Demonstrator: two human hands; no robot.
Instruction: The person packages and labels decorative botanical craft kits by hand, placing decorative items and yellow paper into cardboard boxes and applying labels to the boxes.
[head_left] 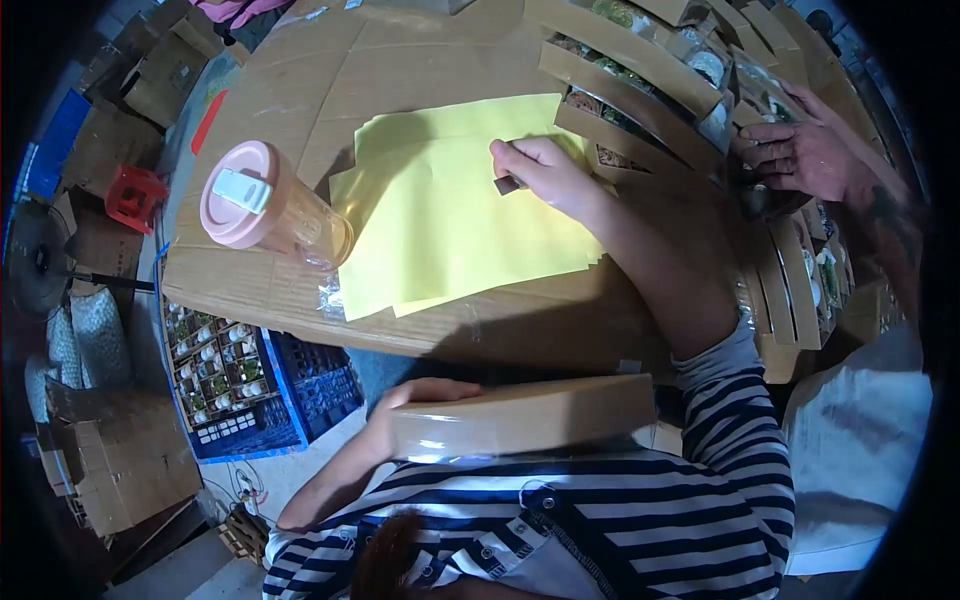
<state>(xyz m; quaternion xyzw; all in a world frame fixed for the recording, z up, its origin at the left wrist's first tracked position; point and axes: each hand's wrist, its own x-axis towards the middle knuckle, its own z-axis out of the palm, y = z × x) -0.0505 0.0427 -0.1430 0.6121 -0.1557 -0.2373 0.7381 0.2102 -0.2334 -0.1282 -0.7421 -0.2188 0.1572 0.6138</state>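
Observation:
My left hand (428, 394) is wrapped round the left end of a long cardboard box (525, 418). The box lies across my front, just below the table edge, with shiny clear tape at its left end. My right hand (545, 178) is closed in a fist over the yellow paper sheets (470, 225), thumb on top. A small dark brown piece (509, 185) sticks out below its fingers; most of it is hidden, so its kind cannot be made out. The sheets lie in a loose, uneven stack on the cardboard-covered table (310, 85).
A pink-lidded cup (300, 220) stands left of the paper. At right, another person's hand (795, 155) reaches among open cardboard trays (640, 100) of small plant-like items. On the floor at left are a blue crate (285, 385), cartons (135, 465) and a fan (40, 260).

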